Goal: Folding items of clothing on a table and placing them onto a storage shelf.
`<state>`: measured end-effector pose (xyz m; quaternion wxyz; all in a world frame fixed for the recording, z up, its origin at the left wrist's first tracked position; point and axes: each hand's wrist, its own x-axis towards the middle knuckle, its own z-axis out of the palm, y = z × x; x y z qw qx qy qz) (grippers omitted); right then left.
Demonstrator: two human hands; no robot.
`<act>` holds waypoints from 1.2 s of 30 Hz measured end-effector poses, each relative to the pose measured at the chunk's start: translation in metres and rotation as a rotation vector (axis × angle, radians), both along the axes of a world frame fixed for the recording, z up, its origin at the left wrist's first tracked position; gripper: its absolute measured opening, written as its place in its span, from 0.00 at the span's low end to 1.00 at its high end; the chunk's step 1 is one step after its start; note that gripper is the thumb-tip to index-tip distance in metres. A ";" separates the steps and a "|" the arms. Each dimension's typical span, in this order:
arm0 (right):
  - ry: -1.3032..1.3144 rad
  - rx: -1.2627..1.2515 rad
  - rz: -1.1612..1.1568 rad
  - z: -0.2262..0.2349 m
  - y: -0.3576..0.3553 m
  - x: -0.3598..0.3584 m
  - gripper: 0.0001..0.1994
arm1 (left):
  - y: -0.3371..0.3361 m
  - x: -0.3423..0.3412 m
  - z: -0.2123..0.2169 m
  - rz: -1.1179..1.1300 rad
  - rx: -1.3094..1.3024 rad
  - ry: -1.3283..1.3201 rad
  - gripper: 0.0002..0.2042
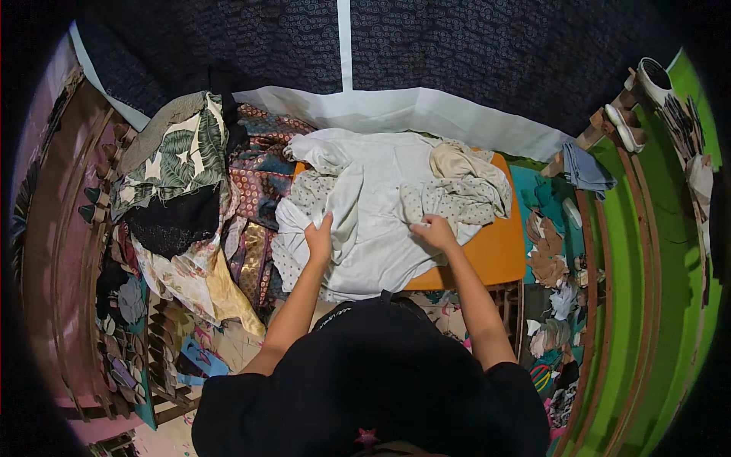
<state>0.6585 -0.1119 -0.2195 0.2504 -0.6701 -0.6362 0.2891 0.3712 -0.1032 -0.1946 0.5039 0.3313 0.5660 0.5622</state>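
A white shirt-like garment (377,183) lies spread and rumpled in front of me, with dotted cloth at both sides. It rests on an orange tabletop (509,247). My left hand (320,239) is closed on the garment's left part; the thumb points up and the other fingers are partly hidden by cloth. At the right, my right hand (435,231) is closed on the edge of the bunched, dotted cloth (464,199), its fingertips partly out of sight. A cream piece of cloth (451,161) lies crumpled at the far right of the garment.
To the left is a heap of clothes, with a leaf-print cloth (183,156), a black lacy piece (175,222) and a patterned brown cloth (255,190). Dark curtains (472,61) hang behind. Shoes (624,128) and a blue-grey cloth (588,169) sit along the green right wall.
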 end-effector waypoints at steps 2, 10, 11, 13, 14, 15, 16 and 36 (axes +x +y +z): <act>-0.132 0.026 -0.005 0.009 -0.007 -0.011 0.17 | 0.003 0.000 -0.019 0.019 0.022 -0.160 0.12; -0.200 0.378 -0.132 0.043 0.007 -0.016 0.12 | 0.012 -0.007 -0.012 -0.002 -0.113 -0.486 0.20; -0.208 0.378 -0.107 0.053 0.011 -0.015 0.13 | 0.014 -0.008 -0.008 -0.049 -0.100 -0.463 0.19; -0.134 0.476 -0.118 0.076 0.014 -0.026 0.13 | 0.020 -0.014 -0.015 -0.092 -0.024 -0.489 0.18; -0.078 0.563 -0.155 0.085 0.015 -0.030 0.11 | 0.021 -0.011 -0.007 -0.026 -0.061 -0.502 0.16; -0.021 0.650 -0.193 0.092 0.015 -0.034 0.10 | 0.022 -0.010 -0.003 0.041 -0.098 -0.515 0.16; -0.038 0.417 -0.215 0.096 0.011 -0.036 0.10 | 0.028 -0.012 -0.023 0.017 -0.052 -0.578 0.18; -0.494 -0.018 0.311 -0.015 0.065 -0.045 0.16 | -0.009 -0.015 -0.022 0.163 0.196 0.412 0.10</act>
